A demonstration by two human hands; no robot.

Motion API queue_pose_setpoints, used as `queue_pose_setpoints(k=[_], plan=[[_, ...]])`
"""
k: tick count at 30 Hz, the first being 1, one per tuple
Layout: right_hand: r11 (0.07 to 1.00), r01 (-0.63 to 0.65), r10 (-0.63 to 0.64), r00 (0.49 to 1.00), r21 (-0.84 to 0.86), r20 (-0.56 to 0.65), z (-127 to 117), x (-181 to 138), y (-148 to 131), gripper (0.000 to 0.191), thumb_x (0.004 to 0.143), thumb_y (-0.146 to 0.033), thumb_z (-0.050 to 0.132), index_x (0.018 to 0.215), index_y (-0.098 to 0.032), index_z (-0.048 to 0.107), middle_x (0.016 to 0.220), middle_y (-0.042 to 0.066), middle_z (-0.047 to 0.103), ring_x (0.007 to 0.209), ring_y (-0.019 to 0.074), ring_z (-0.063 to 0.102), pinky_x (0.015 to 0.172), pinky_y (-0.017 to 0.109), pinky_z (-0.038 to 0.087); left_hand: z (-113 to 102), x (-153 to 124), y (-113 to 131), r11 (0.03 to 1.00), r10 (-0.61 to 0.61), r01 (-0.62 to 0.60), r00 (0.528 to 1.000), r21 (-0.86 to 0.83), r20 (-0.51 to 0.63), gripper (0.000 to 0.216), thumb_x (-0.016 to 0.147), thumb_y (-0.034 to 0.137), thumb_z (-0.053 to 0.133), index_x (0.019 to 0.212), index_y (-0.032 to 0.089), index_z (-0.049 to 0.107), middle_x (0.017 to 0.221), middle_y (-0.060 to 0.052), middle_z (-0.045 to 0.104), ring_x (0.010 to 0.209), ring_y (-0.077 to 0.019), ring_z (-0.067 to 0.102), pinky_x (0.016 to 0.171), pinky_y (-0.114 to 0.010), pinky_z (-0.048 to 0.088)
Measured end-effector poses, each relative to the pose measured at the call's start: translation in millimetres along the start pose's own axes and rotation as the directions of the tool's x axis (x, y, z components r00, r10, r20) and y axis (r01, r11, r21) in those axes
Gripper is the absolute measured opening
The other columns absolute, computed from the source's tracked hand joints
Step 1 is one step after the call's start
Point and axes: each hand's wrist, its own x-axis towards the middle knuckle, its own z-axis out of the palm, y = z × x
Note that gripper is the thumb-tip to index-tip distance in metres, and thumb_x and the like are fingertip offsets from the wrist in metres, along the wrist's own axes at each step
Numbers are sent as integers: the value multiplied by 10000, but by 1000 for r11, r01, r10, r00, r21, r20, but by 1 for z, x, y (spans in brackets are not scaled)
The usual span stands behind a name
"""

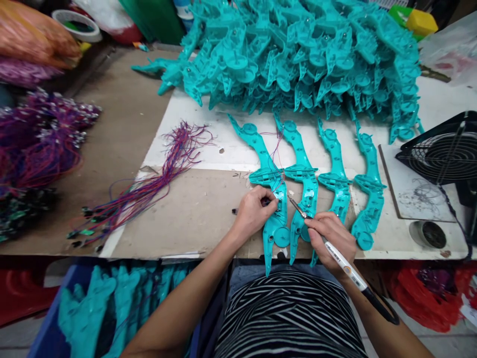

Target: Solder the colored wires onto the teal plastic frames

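Several teal plastic shells (pixel 370 194) lie side by side on the bench in front of me. At the leftmost shell (pixel 275 214), my left hand (pixel 255 209) is pinched closed on thin wires (pixel 278 149), which run up over this shell and its neighbour. My right hand (pixel 331 238) grips a white soldering iron (pixel 337 253) like a pen. The metal tip of the iron points up and left, just right of the leftmost shell, above the second one. My fingers hide the wire ends at the left hand.
A big heap of teal shells (pixel 298 54) covers the back. Red and purple wires (pixel 160 184) lie left, with a larger wire pile (pixel 37 139) beyond. On the right stand a black fan (pixel 443 149) and a small round tin (pixel 428 233). A blue crate (pixel 52 318) holds shells below.
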Motion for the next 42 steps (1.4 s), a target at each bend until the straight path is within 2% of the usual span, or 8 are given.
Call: queue_pose_setpoints(k=[10, 16, 19, 23, 27, 31, 37, 42], plan=[[968, -246, 240, 965, -41, -107, -13, -3, 21, 232, 964, -279, 581, 1164, -232, 689, 908, 28, 748, 836, 182, 710, 797, 323, 574, 2, -1, -3, 1000, 1, -1, 1000, 2, 1, 103, 768, 81, 652, 706, 164, 646, 726, 4, 634, 709, -143, 587, 686, -272, 454], [952, -136, 145, 989, -276, 13, -15, 8, 36, 291, 937, -251, 625, 1227, -219, 633, 1104, 59, 735, 1083, 210, 680, 962, 358, 566, 2, -7, -6, 994, 77, -76, 997, 77, -11, 21, 824, 149, 648, 825, 170, 649, 826, -23, 641, 781, -166, 612, 750, -306, 503], [952, -72, 94, 994, -296, 60, -8, 7, 44, 336, 940, -259, 619, 1273, -217, 601, 1174, 77, 707, 1150, 224, 652, 974, 380, 569, 4, -14, -6, 967, 187, -180, 982, 181, -27, 267, 825, 278, 721, 1054, 169, 634, 1005, -74, 633, 909, -214, 623, 814, -363, 538], [955, -8, 48, 991, -296, 126, 3, 4, 54, 388, 956, -269, 589, 1335, -193, 550, 1232, 113, 672, 1228, 255, 599, 991, 427, 562, 11, -22, 0, 853, 334, -284, 942, 439, -40, 568, 789, 395, 779, 1262, 160, 568, 1319, -183, 524, 1200, -346, 520, 990, -525, 494], [942, 15, 33, 990, -335, 138, 7, 3, 60, 393, 965, -277, 570, 1350, -203, 539, 1199, 108, 681, 1187, 258, 615, 968, 431, 569, 18, -17, 3, 751, 402, -358, 914, 555, 45, 491, 838, 392, 721, 1251, 159, 594, 1391, -176, 520, 1260, -379, 456, 1039, -572, 456], [931, 10, 39, 991, -364, 128, 4, 3, 60, 389, 964, -308, 576, 1340, -213, 553, 1165, 108, 688, 1115, 251, 644, 932, 415, 578, 7, -10, -5, 720, 360, -314, 931, 620, 53, 444, 850, 358, 693, 1235, 148, 624, 1341, -165, 577, 1264, -379, 459, 1019, -551, 474], [925, -31, 80, 990, -378, 116, -1, -4, 61, 365, 975, -332, 557, 1318, -207, 567, 1102, 105, 698, 1013, 231, 672, 870, 381, 582, -39, 1, -14, 716, 326, -301, 942, 630, 79, 444, 837, 376, 713, 1230, 186, 633, 1289, -128, 617, 1201, -326, 529, 993, -486, 490], [927, -19, 63, 992, -374, 106, 0, -7, 65, 377, 968, -336, 556, 1318, -197, 578, 1138, 122, 693, 1053, 241, 665, 899, 396, 569, -38, 67, 14, 711, 214, -44, 965, 702, -155, 380, 902, 383, 629, 1204, 156, 661, 1216, -173, 620, 1184, -354, 521, 988, -507, 439]])
